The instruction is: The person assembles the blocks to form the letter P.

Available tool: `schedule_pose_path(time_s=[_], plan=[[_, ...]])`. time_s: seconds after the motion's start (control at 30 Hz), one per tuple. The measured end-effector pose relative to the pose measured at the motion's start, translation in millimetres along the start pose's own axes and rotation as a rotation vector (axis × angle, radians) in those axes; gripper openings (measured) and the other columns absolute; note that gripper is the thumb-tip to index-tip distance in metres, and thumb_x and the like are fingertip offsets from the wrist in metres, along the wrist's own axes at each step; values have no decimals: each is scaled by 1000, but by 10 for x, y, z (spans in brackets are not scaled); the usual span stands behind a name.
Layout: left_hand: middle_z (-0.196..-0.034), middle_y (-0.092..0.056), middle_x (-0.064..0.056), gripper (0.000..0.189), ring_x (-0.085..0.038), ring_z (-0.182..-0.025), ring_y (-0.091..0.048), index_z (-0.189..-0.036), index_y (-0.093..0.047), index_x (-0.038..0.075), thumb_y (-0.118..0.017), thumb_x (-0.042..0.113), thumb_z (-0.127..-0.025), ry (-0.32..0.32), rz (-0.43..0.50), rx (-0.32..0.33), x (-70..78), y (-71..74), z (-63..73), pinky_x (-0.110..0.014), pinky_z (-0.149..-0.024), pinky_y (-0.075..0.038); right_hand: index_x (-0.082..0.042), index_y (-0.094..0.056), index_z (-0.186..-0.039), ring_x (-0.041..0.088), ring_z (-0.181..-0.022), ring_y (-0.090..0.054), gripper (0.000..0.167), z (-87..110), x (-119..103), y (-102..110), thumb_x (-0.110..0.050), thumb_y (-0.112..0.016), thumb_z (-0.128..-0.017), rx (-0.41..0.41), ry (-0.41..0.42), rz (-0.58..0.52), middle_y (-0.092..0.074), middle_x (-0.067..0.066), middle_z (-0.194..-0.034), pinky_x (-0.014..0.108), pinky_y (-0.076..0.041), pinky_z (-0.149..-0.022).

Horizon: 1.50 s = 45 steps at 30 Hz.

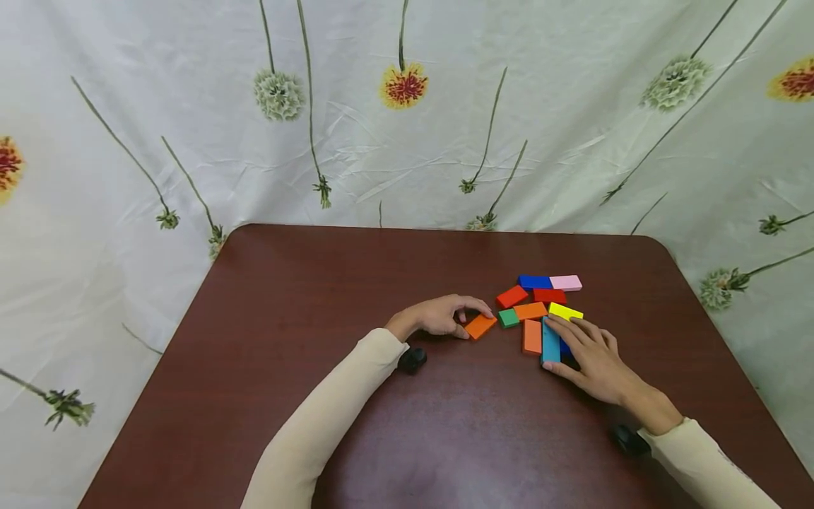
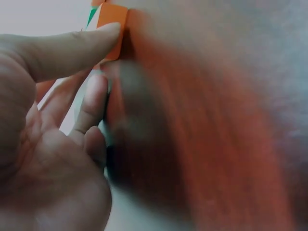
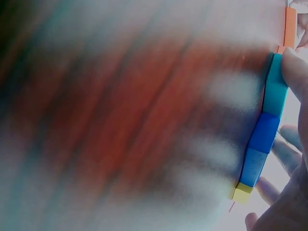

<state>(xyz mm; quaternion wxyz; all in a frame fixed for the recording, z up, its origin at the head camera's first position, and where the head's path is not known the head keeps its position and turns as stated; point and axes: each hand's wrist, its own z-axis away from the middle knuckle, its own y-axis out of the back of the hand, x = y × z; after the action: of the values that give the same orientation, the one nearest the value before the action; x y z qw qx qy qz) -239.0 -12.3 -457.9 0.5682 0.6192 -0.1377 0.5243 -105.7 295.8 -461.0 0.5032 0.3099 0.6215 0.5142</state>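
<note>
On the table, my left hand (image 1: 441,314) pinches an orange block (image 1: 480,326) between thumb and fingers, apart from the group of blocks. The left wrist view has the thumb on the face of this orange block (image 2: 113,15). My right hand (image 1: 598,364) holds a light blue block (image 1: 550,345) lengthwise, thumb at its near end and fingertips at its far end. A dark blue block (image 1: 565,349) is partly hidden under that hand. Left of the light blue block lies another orange block (image 1: 531,338); a yellow block (image 1: 565,311) lies just beyond the right fingers.
Farther back in the group are a blue block (image 1: 534,282), a pink block (image 1: 566,283) and two red blocks, one tilted (image 1: 511,296). A green block (image 1: 508,319) touches an orange one (image 1: 531,311). The brown table (image 1: 286,283) meets a flowered cloth (image 1: 356,170) behind.
</note>
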Motion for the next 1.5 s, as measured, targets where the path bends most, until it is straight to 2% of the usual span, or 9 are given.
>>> schedule_pose_path(time_s=[0.17, 0.4, 0.53, 0.7, 0.9, 1.17, 1.3, 1.5], plan=[[-138, -57, 1, 50, -14, -90, -53, -134, -63, 17, -77, 6, -87, -27, 0, 103, -52, -42, 92, -22, -78, -45, -14, -31, -157, 48, -140, -23, 80, -5, -1, -15, -52, -63, -95, -1, 1, -3, -31, 17, -160, 69, -19, -102], [-133, -60, 0, 51, -12, -85, -56, -129, -66, 16, -83, 9, -82, -48, 28, 225, -104, -60, 390, -22, -80, -45, -12, -32, -156, 48, -140, -24, 78, 0, -1, -38, -50, -63, -95, 10, 14, -5, -31, 17, -160, 69, -20, -101], [-131, -61, -2, 52, -14, -86, -58, -128, -67, 15, -85, 9, -80, -53, 47, 281, -119, -78, 623, -23, -84, -46, -12, -32, -156, 48, -140, -24, 78, 5, -2, -42, -50, -63, -95, 13, 15, -6, -32, 17, -159, 69, -20, -100], [-127, -61, -2, 52, -14, -86, -58, -127, -66, 14, -86, 9, -79, -43, 49, 303, -156, -151, 957, -27, -86, -47, -12, -32, -156, 48, -140, -24, 79, 17, -6, -42, -50, -64, -95, 15, 17, -15, -32, 17, -159, 69, -20, -100], [-104, -63, -2, 52, -15, -84, -59, -124, -65, 14, -87, 11, -77, -5, 46, 353, -176, -300, 1336, -27, -84, -48, -12, -33, -156, 48, -140, -24, 78, 32, -9, -25, -48, -65, -95, 19, 29, -10, -32, 17, -159, 69, -21, -99], [-114, -63, 2, 53, -13, -83, -62, -121, -65, 16, -90, 12, -74, 3, 50, 455, -101, -485, 1786, -28, -83, -49, -13, -30, -157, 49, -140, -23, 78, 48, -2, -20, -49, -62, -96, -2, 26, -6, -29, 17, -160, 70, -20, -99], [-124, -61, 5, 51, -10, -83, -64, -117, -65, 18, -91, 14, -73, 4, 46, 466, -91, -586, 1905, -28, -85, -49, -13, -30, -157, 48, -141, -22, 77, 36, 6, 8, -48, -62, -97, -6, 34, 1, -29, 16, -161, 70, -21, -99], [-125, -62, 6, 49, -9, -90, -63, -115, -65, 18, -91, 14, -73, 25, 24, 461, -81, -665, 1943, -28, -87, -48, -13, -32, -156, 49, -140, -23, 76, 14, -7, 54, -49, -62, -96, -26, 41, 3, -29, 17, -160, 71, -21, -99]])
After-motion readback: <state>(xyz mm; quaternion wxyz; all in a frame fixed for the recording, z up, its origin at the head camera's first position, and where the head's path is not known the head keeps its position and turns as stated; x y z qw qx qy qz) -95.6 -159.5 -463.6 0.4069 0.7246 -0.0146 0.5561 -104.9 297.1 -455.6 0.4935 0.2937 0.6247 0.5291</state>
